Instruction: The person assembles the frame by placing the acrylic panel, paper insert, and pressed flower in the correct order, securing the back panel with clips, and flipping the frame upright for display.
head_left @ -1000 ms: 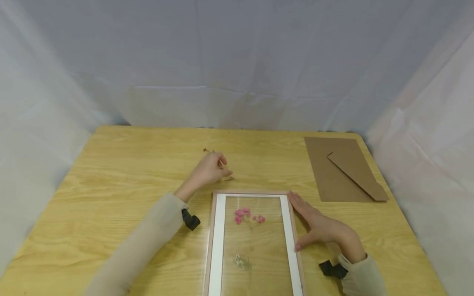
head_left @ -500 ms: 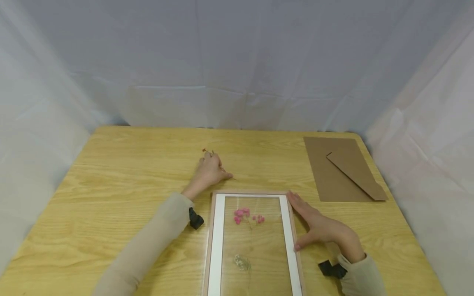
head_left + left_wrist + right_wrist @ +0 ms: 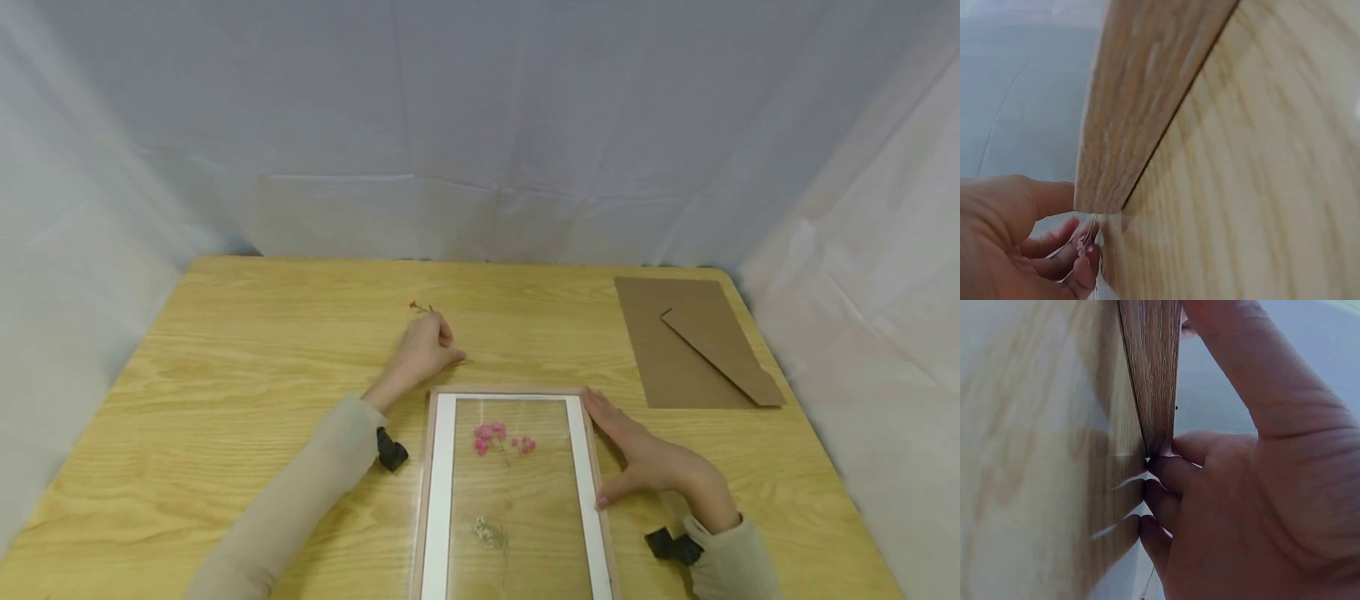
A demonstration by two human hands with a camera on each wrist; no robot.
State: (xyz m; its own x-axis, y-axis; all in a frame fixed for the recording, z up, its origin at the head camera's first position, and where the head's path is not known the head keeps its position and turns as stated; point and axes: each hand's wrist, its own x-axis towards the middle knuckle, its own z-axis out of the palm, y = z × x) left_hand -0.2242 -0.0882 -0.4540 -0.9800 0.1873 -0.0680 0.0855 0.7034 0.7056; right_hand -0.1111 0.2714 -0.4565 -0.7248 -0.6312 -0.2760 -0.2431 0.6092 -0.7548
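Beyond the far left corner of a wooden picture frame [image 3: 441,388], my left hand [image 3: 422,346] is low over the table with its fingers curled in. It holds a thin dried flower sprig, whose small red head [image 3: 414,306] sticks out past the fingers. In the left wrist view, fine stems and a pinkish bloom [image 3: 1085,245] lie against the fingertips. My right hand [image 3: 652,458] rests along the frame's right side, thumb and fingers spread. Inside the frame's clear pane lie a pink dried flower [image 3: 491,433] and a pale dried sprig [image 3: 491,533].
A brown backing board [image 3: 648,367] with a folded-out stand leg [image 3: 723,358] lies at the table's far right. The wooden table [image 3: 247,350] is bordered by white sheeting [image 3: 480,125] at the back and both sides.
My left fingers reached forward along the sprig, then drew back into a curl around it. The right hand and the frame have stayed in place.
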